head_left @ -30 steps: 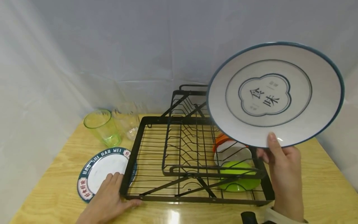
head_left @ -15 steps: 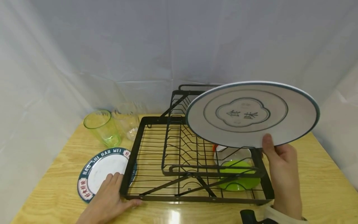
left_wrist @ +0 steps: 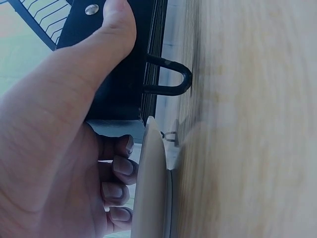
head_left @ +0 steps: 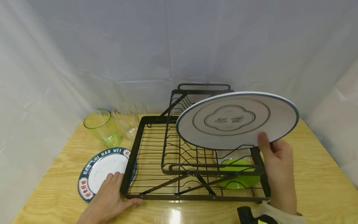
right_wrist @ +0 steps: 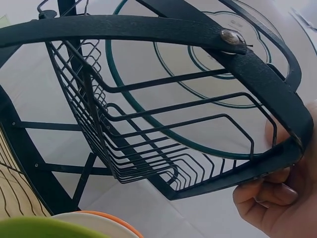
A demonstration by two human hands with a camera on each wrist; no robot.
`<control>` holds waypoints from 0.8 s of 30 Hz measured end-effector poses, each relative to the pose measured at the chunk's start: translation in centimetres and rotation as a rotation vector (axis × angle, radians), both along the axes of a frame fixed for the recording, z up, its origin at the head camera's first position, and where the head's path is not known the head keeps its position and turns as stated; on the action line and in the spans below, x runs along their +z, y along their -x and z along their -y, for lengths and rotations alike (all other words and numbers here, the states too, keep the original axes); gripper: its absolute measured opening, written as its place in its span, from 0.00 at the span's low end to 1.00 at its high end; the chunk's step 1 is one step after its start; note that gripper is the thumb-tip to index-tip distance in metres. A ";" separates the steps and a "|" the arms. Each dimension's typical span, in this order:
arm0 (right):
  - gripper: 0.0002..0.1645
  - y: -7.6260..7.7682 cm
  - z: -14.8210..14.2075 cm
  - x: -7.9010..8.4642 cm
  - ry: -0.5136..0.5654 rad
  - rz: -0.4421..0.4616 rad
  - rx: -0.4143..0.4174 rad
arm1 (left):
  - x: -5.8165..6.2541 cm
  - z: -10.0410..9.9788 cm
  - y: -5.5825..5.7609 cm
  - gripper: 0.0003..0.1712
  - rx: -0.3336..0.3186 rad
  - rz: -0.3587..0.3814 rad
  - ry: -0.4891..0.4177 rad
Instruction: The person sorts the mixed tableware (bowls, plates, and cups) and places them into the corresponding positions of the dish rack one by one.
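Observation:
A large white plate [head_left: 226, 119] with a blue rim is tilted over the right part of the black dish rack [head_left: 151, 196]. My right hand [head_left: 279, 168] pinches its near right edge, thumb on the decorated face. From the right wrist view, the plate [right_wrist: 143, 94] shows behind the wires of the upper tier, with the fingers beside the rack's end. At the rack's front left corner, my left hand [head_left: 107, 194] grips the frame. Its thumb lies on the front face in the left wrist view, and the fingers [left_wrist: 116, 191] curl by the side.
Under the upper tier sit a green bowl [head_left: 237, 179] and a white bowl [head_left: 233, 154]. A smaller plate [head_left: 103, 168] with a dark green rim lies left of the rack, partly behind the left hand. Behind it stand a green glass [head_left: 102, 127] and a clear glass [head_left: 128, 124].
The large plate has come down and leftward over the rack's upper tier and tipped flatter. The right hand has shifted slightly left with it. My left hand stays on the rack corner.

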State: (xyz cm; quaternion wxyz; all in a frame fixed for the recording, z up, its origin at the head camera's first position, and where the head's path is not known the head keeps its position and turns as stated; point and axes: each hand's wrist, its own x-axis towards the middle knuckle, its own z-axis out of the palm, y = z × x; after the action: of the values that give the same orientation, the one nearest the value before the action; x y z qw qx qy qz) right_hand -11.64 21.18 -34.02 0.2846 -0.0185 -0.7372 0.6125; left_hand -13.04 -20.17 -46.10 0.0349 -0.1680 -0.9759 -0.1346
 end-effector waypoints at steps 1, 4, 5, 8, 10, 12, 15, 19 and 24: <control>0.13 0.0 0.1 0.0 -0.022 -0.001 -0.013 | 0.0 0.0 0.0 0.57 0.001 0.003 0.000; 0.12 0.0 0.3 0.0 -0.089 0.004 -0.050 | 0.0 0.0 0.0 0.58 0.004 0.015 0.003; 0.12 0.0 0.3 0.0 -0.115 -0.001 -0.062 | 0.1 0.0 0.0 0.58 0.003 0.014 0.004; 0.12 0.0 0.4 0.0 -0.162 -0.016 -0.075 | 0.0 0.0 0.0 0.57 -0.002 0.001 0.005; 0.12 0.0 0.5 0.0 -0.178 -0.034 -0.077 | 0.0 0.0 -0.1 0.57 -0.003 -0.010 0.006; 0.12 0.1 0.4 -0.1 -0.192 -0.050 -0.073 | 0.0 0.0 -0.1 0.57 -0.001 -0.013 0.008; 0.12 0.1 0.5 -0.1 -0.201 -0.063 -0.078 | 0.0 -0.1 -0.1 0.57 0.002 -0.007 0.008; 0.12 0.2 0.5 -0.1 -0.198 -0.073 -0.088 | 0.1 -0.1 0.0 0.57 0.009 0.010 0.013; 0.13 0.2 0.5 -0.2 -0.115 -0.094 -0.066 | 0.2 -0.1 0.0 0.58 0.013 0.028 0.014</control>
State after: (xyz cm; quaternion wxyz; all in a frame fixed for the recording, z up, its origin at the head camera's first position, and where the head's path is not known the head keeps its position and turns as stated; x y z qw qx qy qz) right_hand -11.86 20.68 -34.24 0.3396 0.0024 -0.7561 0.5595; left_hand -13.04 -20.06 -45.89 0.0209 -0.1600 -0.9783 -0.1300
